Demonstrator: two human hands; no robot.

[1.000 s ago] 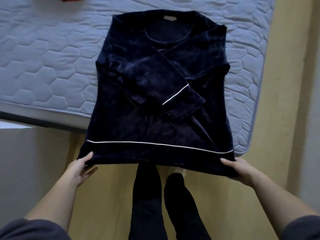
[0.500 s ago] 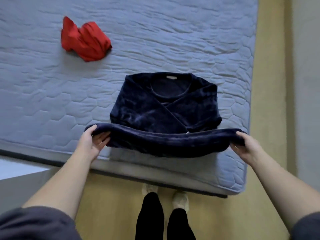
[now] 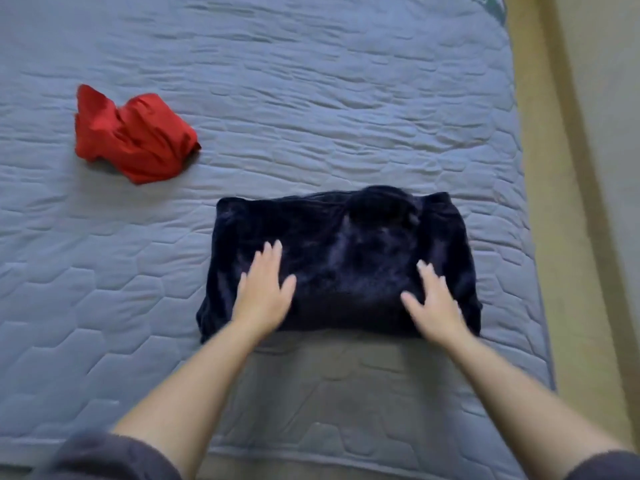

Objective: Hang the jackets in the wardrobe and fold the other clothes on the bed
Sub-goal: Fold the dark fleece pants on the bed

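Fingers (image 3: 273, 255) straight and slightly spread, the person's left hand (image 3: 265, 292) and right hand (image 3: 437, 301) lay flat on the folded navy top (image 3: 349, 251), gripping nothing. The top sat as a thick rectangle toward the near right corner of the bed (image 3: 311, 81), well apart from a crumpled red garment (image 3: 133, 136). The plush fabric looked soft, limp and light, likely to slump if lifted by one edge; its two short ends seemed the surest places to take hold.
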